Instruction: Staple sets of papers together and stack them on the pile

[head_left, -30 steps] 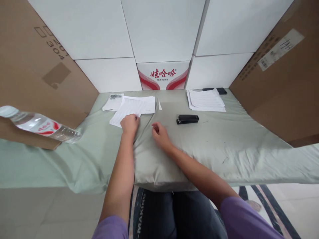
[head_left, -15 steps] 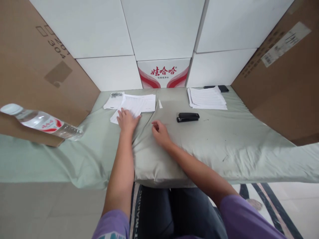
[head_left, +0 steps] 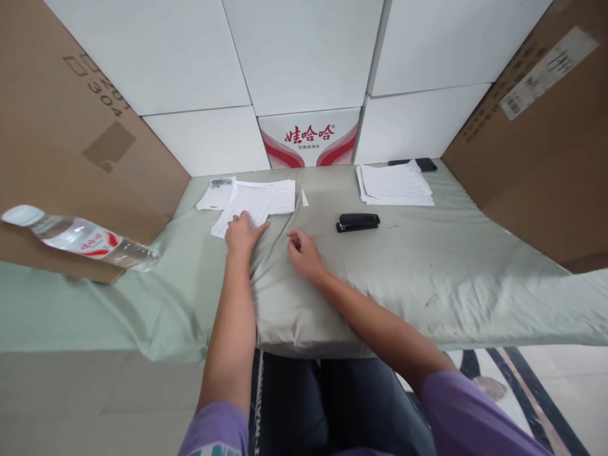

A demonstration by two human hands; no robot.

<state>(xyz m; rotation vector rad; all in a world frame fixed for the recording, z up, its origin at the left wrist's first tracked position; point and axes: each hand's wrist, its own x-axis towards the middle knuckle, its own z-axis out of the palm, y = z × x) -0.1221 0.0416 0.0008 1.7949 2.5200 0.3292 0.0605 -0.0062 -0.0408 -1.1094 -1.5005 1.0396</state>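
My left hand lies flat, fingers spread, on the near corner of a stack of printed sheets on the green-covered table. My right hand rests on the cloth just right of it, fingers loosely curled and pinched, holding nothing I can make out. A black stapler lies a short way to the right of my right hand. A small paper scrap sits beside the sheets.
A second paper stack lies at the back right with a dark phone behind it. A small sheet with clips sits at the back left. A water bottle lies at the left. Cardboard boxes and white boxes wall the table.
My left hand has opened from a loose fist and slid forward onto the sheets, now lying flat. My right hand has stayed almost where it was.
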